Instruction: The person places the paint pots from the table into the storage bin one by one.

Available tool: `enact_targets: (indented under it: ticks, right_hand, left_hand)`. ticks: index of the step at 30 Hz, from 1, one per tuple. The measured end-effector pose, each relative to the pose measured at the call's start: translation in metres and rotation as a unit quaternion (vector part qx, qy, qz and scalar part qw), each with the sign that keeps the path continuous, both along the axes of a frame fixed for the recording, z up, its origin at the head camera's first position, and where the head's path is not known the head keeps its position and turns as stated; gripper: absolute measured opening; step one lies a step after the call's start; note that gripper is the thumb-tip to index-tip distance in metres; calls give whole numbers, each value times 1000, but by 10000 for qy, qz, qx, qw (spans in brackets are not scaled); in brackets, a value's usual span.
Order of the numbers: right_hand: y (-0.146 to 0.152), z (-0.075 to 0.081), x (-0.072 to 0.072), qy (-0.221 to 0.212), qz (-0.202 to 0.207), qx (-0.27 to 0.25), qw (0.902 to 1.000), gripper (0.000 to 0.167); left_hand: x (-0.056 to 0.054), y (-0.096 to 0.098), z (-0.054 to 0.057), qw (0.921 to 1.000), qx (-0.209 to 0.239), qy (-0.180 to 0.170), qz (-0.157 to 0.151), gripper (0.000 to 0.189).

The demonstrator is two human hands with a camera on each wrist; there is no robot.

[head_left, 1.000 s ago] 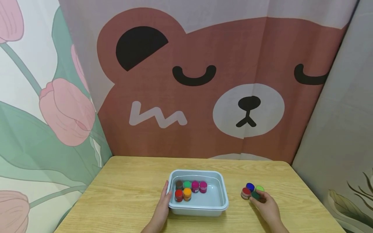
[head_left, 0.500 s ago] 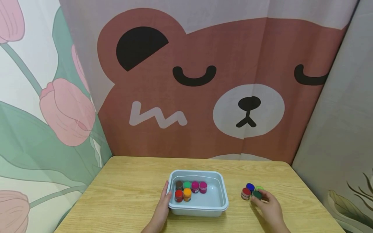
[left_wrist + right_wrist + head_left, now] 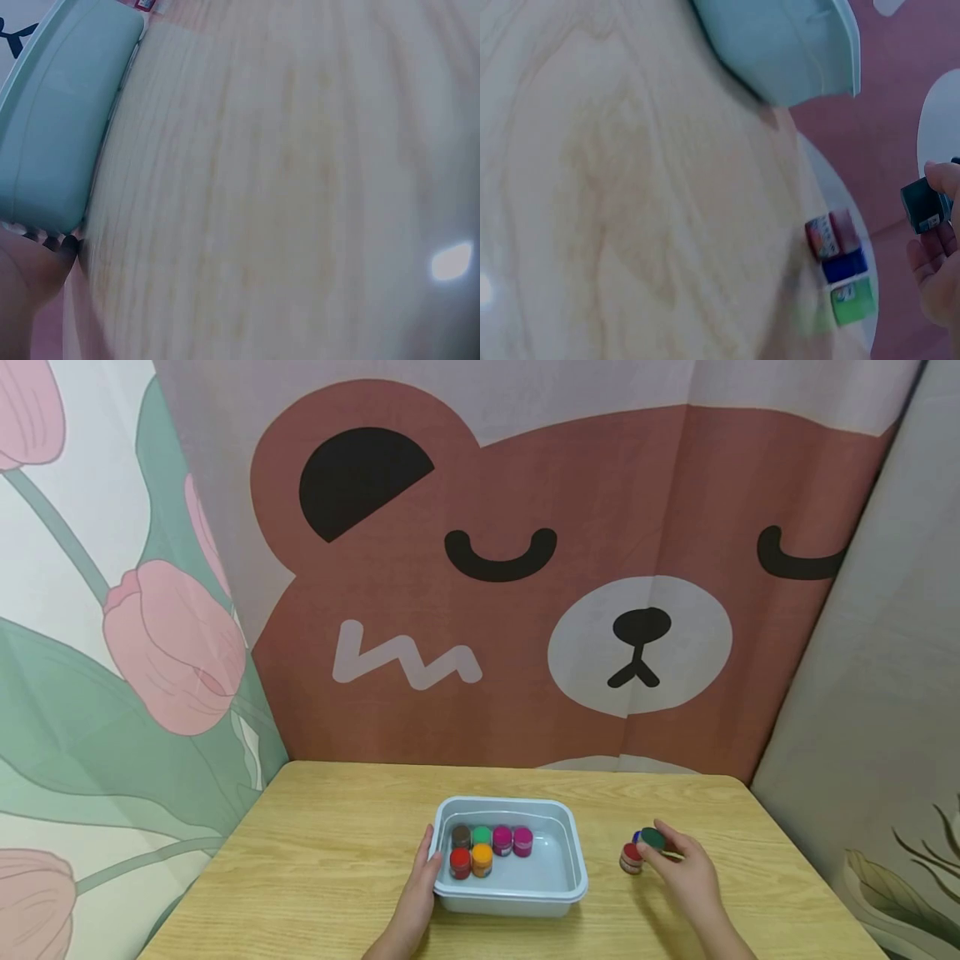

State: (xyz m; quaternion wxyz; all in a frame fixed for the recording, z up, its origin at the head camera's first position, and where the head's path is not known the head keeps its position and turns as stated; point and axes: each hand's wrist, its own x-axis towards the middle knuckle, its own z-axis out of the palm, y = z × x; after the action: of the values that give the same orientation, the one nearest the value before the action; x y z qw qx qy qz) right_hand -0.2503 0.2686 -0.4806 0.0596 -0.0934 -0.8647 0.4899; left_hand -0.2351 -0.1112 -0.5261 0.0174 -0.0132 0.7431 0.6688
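Observation:
My right hand pinches a small dark green paint pot between thumb and fingers, raised above the table in the right wrist view. Near it stand a red pot, a blue pot and a light green pot; the light green one is hidden in the head view. At the pale blue plastic tub, my left hand holds the left side, thumb at the rim and fingers along the outer wall. Inside the tub stand brown, green, two magenta, red and orange pots.
The tub and pots stand on a wood-grain table. Behind its back edge hangs a curtain with a bear print. Flower-print cloth hangs on the left, and a grey curtain on the right.
The dark green pot has been lifted from among the others by my right hand, moving up and slightly left. My left hand and the tub have not moved.

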Motion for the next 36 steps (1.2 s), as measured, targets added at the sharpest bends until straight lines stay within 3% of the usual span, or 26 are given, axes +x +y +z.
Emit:
enact_targets:
  ticks: [14,19,36]
  right_hand:
    - [-46,23,-8,455,501,-425,9968,60]
    - [-64,24,-14,619,617,-260,9958,54]
    - [-113,24,-20,614,1083,-645,9901,43]
  left_hand:
    - [-1,0,-1,10000,-55,-56,59,63]
    - [-1,0,0,9999,-67,-104,45,64]
    - [-1,0,3,9997,-52,-226,38,64]
